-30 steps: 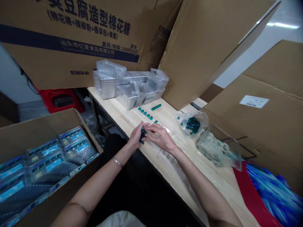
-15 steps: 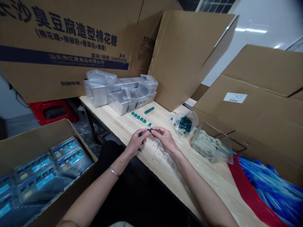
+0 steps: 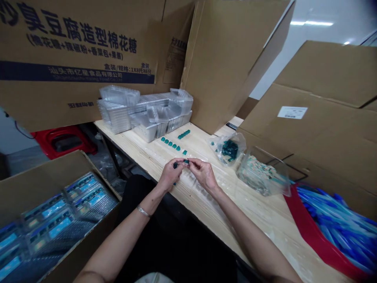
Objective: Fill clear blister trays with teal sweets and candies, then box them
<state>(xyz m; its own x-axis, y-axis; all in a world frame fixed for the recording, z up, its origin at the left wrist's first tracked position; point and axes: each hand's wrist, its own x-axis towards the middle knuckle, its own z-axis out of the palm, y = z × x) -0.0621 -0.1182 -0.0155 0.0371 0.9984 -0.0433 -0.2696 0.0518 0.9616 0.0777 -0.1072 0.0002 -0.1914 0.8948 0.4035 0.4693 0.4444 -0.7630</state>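
Over the front edge of the wooden table (image 3: 232, 220), my left hand (image 3: 170, 173) and my right hand (image 3: 203, 173) meet at the fingertips. A small dark green piece (image 3: 186, 161) is pinched between them. More dark pieces (image 3: 175, 165) show tucked in the curled fingers of my left hand. Just beyond, a row of small green pieces (image 3: 171, 144) lies on the table, with one piece (image 3: 184, 152) nearer my fingers. A second, tighter green row (image 3: 184, 134) lies behind it. What exactly the pieces are is too small to tell.
Stacked clear plastic trays (image 3: 147, 114) stand at the back left. To the right are a bag of dark green pieces (image 3: 229, 150), a clear tub of pale bits (image 3: 260, 173) and a red container (image 3: 312, 232) of blue packets. An open carton (image 3: 88, 157) holds packed trays, left.
The view has shifted slightly. The pinched green piece now shows more of itself between my fingertips, and my hands stay close together in nearly the same place.
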